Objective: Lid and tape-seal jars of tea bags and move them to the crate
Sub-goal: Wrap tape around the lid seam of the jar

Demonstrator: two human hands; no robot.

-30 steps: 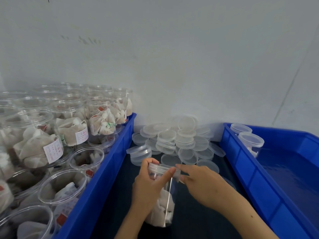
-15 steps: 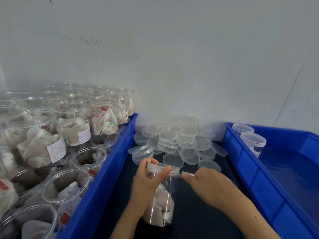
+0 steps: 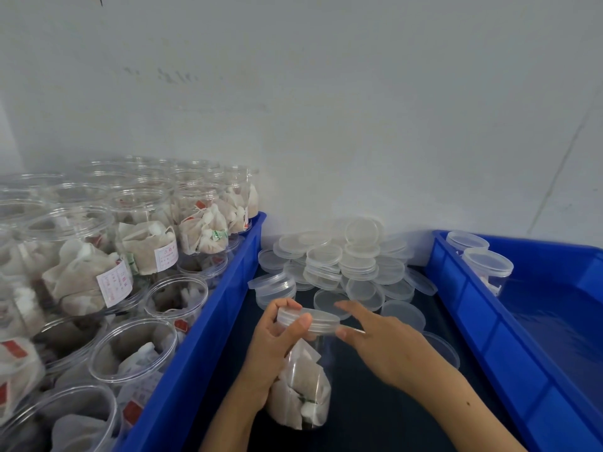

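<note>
Gripping the jar [image 3: 301, 383] steady with our left hand [image 3: 277, 347], thumb on the lid [image 3: 310, 318], let our right hand [image 3: 381, 340], fingers loosely extended, work tape round its rim.

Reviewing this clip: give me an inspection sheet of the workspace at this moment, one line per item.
Surface: dark table top between two blue bins.
Job's things: jar of tea bags, lid on; left crate packed with open filled jars; right crate holds two lidded jars.
Clutter: heap of loose clear lids against the wall.
Grippers: left hand grips the jar at its neck; right hand has fingers at the lid's rim, seemingly pinching a thin clear strip.
Cables: nothing seen.
Surroundings: plain white wall.
</note>
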